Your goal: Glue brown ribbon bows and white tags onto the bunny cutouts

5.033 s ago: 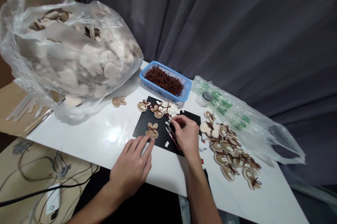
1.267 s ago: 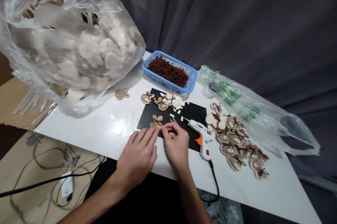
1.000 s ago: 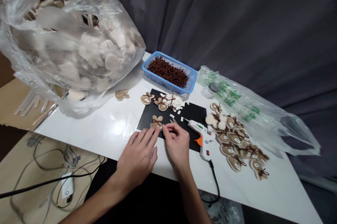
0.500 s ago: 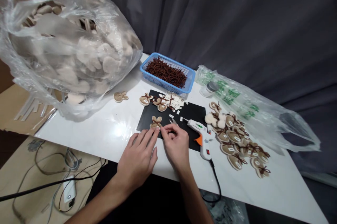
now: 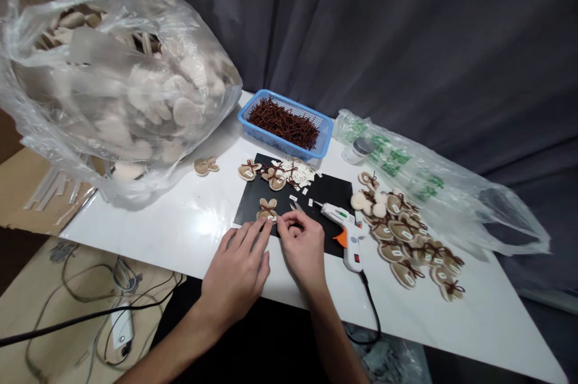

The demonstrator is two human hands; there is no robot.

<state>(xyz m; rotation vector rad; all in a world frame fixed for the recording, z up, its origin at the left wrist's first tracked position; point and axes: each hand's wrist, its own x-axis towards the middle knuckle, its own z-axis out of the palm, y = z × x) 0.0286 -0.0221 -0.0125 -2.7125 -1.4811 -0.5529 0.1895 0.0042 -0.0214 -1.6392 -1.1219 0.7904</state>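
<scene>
A tan bunny-shaped felt piece (image 5: 267,206) with a brown bow lies on the black mat (image 5: 250,198). On its lower part is a small white label (image 5: 271,218). My left hand (image 5: 239,254) is stretched out, its fingertips resting at the bunny's lower edge beside the label. My right hand (image 5: 301,245) is closed, thumb and forefinger pinched at the bunny's right edge; whatever they hold is too small to make out. Scissors (image 5: 295,206), partly hidden, lie behind the right hand. To its right is a white glue gun (image 5: 345,227) with an orange trigger.
White labels (image 5: 304,174) and several bunnies (image 5: 275,178) lie at the mat's back. A blue basket (image 5: 326,142) holds brown bows. Finished-looking bunnies (image 5: 401,230) are heaped right, near a jar (image 5: 358,150) and plastic bag (image 5: 406,173). A large filled bag (image 5: 180,71) stands left.
The right fingertips have shifted very slightly away from the label, which now shows more clearly on the bunny. The left hand has stayed in place.
</scene>
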